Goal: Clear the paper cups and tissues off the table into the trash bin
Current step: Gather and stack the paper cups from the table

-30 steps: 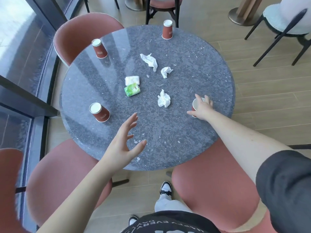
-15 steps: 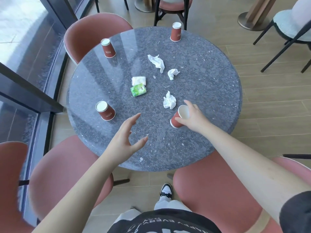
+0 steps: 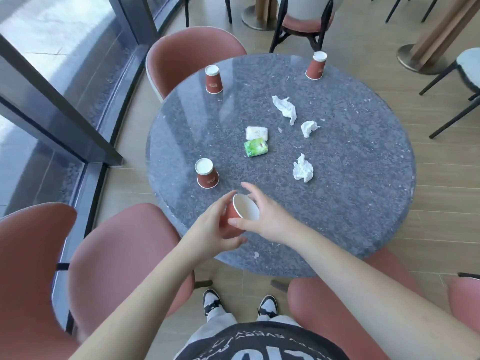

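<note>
Holding: you have a red paper cup (image 3: 242, 213) between both hands above the near edge of the round grey table (image 3: 363, 203), tipped so its white inside faces up at you.
Right hand (image 3: 267, 219): your fingers curve over the far side of the cup's rim and your thumb lies across its near side, so this hand grasps the cup.
Left hand (image 3: 213, 229): it cups the red body from the left, with fingers curled behind and thumb underneath, so it grips the cup too.
Other cups: three stand upside down on the table, one near left (image 3: 206, 173), one far left (image 3: 213, 79), one far right (image 3: 315, 65).
Tissues: three crumpled white tissues lie right of centre, the nearest (image 3: 302, 168), a small one (image 3: 309, 128) beyond it, and a long one (image 3: 285, 109) farthest.
Centre: a white tissue pack (image 3: 256, 133) touches a green tissue pack (image 3: 255, 147) just nearer to you.
Seating: pink chairs (image 3: 119, 255) ring the table.
</note>
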`<state>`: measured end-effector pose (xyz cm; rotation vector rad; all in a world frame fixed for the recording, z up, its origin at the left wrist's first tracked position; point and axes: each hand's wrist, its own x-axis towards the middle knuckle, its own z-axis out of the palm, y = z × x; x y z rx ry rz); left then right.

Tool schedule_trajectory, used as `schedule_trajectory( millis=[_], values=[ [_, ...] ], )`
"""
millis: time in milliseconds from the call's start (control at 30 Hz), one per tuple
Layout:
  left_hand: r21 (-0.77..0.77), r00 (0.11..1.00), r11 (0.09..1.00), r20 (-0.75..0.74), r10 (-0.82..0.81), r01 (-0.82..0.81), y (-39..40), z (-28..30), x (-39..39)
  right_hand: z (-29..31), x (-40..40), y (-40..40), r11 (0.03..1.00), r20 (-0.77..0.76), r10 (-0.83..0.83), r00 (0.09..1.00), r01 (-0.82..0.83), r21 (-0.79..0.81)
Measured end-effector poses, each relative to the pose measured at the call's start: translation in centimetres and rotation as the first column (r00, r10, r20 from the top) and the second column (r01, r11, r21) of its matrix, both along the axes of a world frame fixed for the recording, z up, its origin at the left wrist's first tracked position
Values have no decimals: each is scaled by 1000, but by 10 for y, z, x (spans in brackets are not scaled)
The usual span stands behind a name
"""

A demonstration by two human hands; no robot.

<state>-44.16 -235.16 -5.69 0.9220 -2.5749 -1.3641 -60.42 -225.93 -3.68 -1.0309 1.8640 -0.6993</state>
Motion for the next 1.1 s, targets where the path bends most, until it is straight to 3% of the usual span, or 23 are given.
schedule_trajectory(
  millis=[300,367,500,600,767,900,1100],
  values=[
    [34,996,996,25,86,-86,-58,-13,40,-9,52,-68,991,-20,130,991,-129,34],
    [29,994,993,12,112,-112,-72,-15,47,-8,55,-83,986,47,162,986,-164,36],
    [29,974,974,-6,226,-226,-97,-15,62,-12,40,-121,999,145,21,989,-28,45],
    [28,954,954,-12,300,-299,-109,-11,72,-27,23,-152,992,25,-107,994,105,76],
    [33,943,942,-15,333,-333,-118,-7,85,-57,7,-195,970,-355,-72,932,149,194],
    [41,932,931,-13,363,-362,-124,-5,92,-68,7,-228,944,-484,102,869,69,323],
    [48,920,921,-37,389,-388,-127,-2,97,-88,18,-255,850,-516,373,771,-60,524]
  ],
)
